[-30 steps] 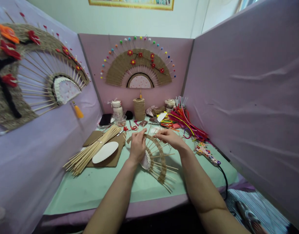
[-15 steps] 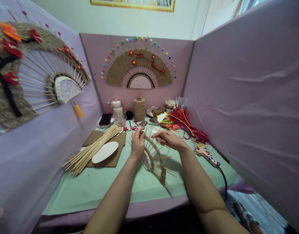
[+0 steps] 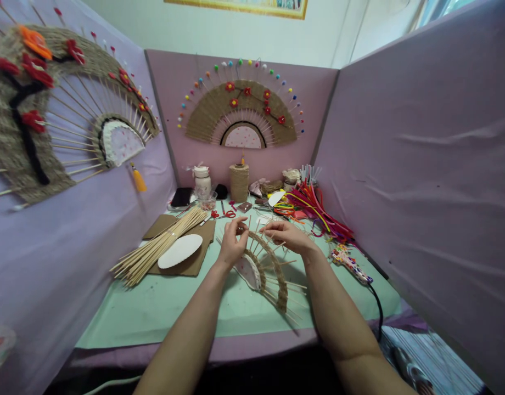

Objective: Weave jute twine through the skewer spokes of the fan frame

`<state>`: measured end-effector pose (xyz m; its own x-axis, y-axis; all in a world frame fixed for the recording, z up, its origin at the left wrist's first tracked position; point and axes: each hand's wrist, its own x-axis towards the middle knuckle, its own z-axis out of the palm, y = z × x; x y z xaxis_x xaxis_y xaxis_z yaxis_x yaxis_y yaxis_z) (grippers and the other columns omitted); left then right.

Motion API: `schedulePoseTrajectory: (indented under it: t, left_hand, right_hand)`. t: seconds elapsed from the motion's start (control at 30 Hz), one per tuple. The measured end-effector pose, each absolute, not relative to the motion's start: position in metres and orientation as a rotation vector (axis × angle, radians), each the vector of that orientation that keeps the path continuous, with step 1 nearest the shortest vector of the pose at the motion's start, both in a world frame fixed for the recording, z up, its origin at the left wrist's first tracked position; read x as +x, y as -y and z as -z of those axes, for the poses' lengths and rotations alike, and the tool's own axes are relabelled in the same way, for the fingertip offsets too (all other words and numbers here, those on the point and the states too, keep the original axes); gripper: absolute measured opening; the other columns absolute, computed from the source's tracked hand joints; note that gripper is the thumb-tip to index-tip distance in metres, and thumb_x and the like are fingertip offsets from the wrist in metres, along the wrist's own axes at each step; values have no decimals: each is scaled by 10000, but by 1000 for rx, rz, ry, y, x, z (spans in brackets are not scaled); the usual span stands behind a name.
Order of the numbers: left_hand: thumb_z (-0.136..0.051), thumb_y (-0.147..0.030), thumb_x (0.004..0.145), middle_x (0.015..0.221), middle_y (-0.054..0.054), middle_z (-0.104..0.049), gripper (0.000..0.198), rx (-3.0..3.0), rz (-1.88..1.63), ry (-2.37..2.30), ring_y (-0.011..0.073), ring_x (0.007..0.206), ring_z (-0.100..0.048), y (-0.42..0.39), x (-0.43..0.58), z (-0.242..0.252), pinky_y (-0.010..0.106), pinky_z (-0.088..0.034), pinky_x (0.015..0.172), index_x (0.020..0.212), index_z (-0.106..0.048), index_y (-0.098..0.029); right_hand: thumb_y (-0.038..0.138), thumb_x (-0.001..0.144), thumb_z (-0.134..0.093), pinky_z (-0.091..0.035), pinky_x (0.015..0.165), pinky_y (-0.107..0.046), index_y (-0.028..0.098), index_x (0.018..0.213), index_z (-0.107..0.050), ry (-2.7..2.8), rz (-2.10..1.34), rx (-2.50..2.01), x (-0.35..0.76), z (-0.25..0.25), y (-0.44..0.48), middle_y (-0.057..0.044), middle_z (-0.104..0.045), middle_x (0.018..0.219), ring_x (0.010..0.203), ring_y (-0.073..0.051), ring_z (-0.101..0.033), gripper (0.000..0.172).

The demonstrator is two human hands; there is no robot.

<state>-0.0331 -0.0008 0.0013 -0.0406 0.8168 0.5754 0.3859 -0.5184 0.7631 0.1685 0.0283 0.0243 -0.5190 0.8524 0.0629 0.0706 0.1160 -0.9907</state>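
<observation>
The left hand (image 3: pixel 233 242) pinches one end of the woven fan (image 3: pixel 278 270) over the green tablecloth (image 3: pixel 170 312), while the right hand (image 3: pixel 289 237) curls near its outer edge, its exact grip too indistinct to tell.

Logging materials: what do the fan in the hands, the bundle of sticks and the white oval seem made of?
The fan: mostly matte brown cord, probably jute, from its coarse, ropy weave, over pale wood or bamboo.
The bundle of sticks: bamboo or wood, seemingly unpainted, from the straw colour.
The white oval: flat and dull, perhaps card or thin foam.
</observation>
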Motion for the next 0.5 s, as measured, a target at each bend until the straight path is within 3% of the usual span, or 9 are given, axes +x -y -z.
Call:
schedulePoseTrajectory:
  t: [0.33,0.5]
  left_hand:
    - [-514,-188,858,930,51,-588,406,2024,-1508,-1283,196,952,-500,-2,-35,6,350,-441,873,1260,-511,-241]
    - [-485,-220,898,931,45,-616,297,2151,-1505,-1316,203,930,-478,0,-34,5,369,-405,883,1171,-592,-262]
  right_hand:
    - [466,666,-756,-176,453,-203,146,890,-698,1655,-1552,-928,168,-18,-35,76,-387,531,466,-42,-244,395]
    - [479,594,-800,-206,448,-192,136,792,-654,1564,-1613,-946,168,-23,-31,72,-396,562,470,-32,-282,422]
